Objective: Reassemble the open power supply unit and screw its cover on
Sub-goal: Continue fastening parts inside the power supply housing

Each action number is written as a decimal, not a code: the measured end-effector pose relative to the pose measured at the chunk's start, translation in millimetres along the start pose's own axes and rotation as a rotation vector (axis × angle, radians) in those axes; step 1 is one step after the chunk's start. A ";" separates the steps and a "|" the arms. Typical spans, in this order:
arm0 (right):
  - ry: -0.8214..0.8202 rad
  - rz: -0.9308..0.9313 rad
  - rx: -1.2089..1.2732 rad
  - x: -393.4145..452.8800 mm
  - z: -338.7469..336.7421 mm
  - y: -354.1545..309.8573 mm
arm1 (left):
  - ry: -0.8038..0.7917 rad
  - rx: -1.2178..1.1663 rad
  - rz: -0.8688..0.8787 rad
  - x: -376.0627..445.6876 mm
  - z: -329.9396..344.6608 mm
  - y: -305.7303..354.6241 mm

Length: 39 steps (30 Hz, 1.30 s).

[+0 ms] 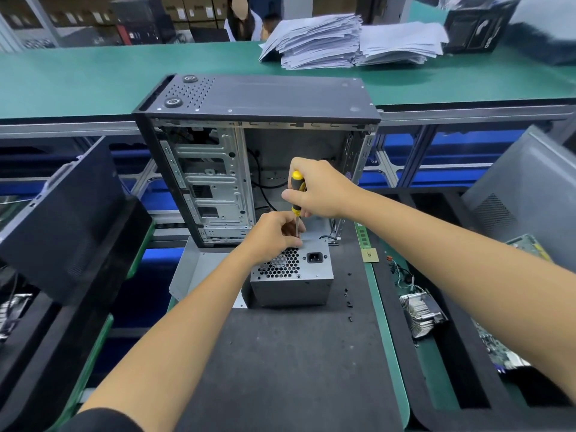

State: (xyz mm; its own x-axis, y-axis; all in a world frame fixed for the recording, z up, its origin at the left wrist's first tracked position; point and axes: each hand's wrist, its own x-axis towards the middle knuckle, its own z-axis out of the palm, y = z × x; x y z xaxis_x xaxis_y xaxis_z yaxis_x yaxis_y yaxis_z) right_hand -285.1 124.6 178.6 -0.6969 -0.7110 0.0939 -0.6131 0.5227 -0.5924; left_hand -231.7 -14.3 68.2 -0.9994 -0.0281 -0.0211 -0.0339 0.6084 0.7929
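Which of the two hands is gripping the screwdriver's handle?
The right hand grips the yellow-and-black handle of the screwdriver; the left hand pinches its metal shaft lower down.

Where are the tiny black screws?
The small black screws lie loose on the dark foam mat, just right of the grey metal power supply box and below the person's right forearm.

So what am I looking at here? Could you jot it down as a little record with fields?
worker: a person, bare hands
right hand: grips a yellow-and-black screwdriver, held upright
left hand: steadies the shaft at the top far edge of the power supply unit
unit: grey metal box on a black mat
behind: open computer case
nearby: loose black screws
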 end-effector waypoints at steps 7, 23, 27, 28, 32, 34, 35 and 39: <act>-0.043 0.003 -0.028 -3.9 4.7 -2.9 | 0.005 -0.036 -0.012 -0.8 3.1 -5.6; -0.215 -0.179 -0.361 10.6 -8.6 -15.7 | -0.380 0.226 -0.168 20.9 -10.9 -1.5; -0.292 -0.271 -0.499 13.6 -6.2 -21.0 | -0.492 0.274 -0.219 24.0 -14.4 2.0; -0.312 -0.298 -0.534 14.0 -5.1 -22.4 | -0.507 0.268 -0.231 24.8 -15.2 1.6; -0.381 -0.349 -0.646 14.8 -1.6 -27.1 | -0.464 0.271 -0.253 26.1 -16.6 -1.5; -0.387 -0.326 -0.656 14.6 -0.4 -28.2 | -0.461 0.242 -0.245 24.9 -16.0 -2.3; -0.360 -0.305 -0.666 14.8 0.3 -28.5 | -0.472 0.225 -0.246 23.2 -16.8 -0.9; -0.205 -0.238 -0.755 12.1 5.8 -28.1 | -0.480 0.219 -0.259 20.9 -18.7 -1.0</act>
State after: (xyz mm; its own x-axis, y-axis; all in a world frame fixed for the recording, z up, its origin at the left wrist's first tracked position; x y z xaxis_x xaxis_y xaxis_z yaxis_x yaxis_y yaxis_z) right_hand -274.2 98.6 191.7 -0.4797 -0.8764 -0.0429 -0.8724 0.4711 0.1307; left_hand -252.4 -30.4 78.4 -0.8489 0.1338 -0.5114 -0.2276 0.7806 0.5822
